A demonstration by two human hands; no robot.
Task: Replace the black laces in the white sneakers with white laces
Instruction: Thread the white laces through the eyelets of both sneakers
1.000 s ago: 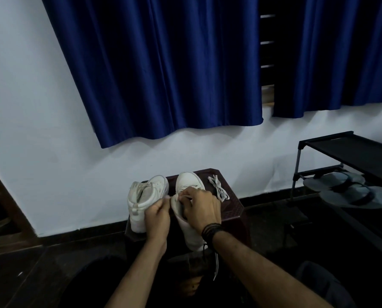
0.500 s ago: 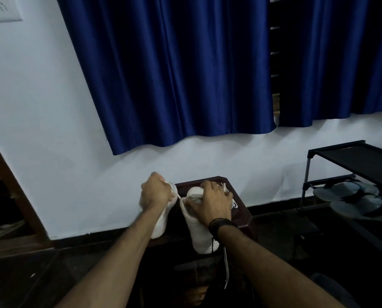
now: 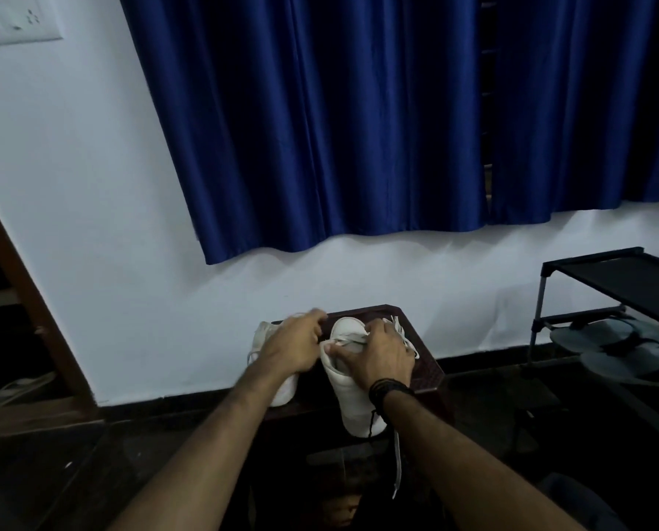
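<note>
Two white sneakers stand on a dark brown stool [image 3: 429,371]. My left hand [image 3: 291,348] hovers over the left sneaker [image 3: 285,392] and is motion-blurred, so its hold is unclear. My right hand [image 3: 379,356] rests on the right sneaker [image 3: 353,410] and pinches a white lace [image 3: 343,342] lying across the shoe's opening. One end of a white lace [image 3: 397,465] hangs down over the stool's front edge. A loose bundle of white lace [image 3: 399,324] peeks out behind my right hand.
The stool stands against a white wall under blue curtains [image 3: 320,128]. A black shoe rack [image 3: 611,277] with grey sandals [image 3: 604,335] stands at the right. A wooden door frame [image 3: 21,285] is at the left. The floor is dark.
My left hand, which had pulled up and to the left, has come back down toward the shoes. My right hand has stayed on the right sneaker.
</note>
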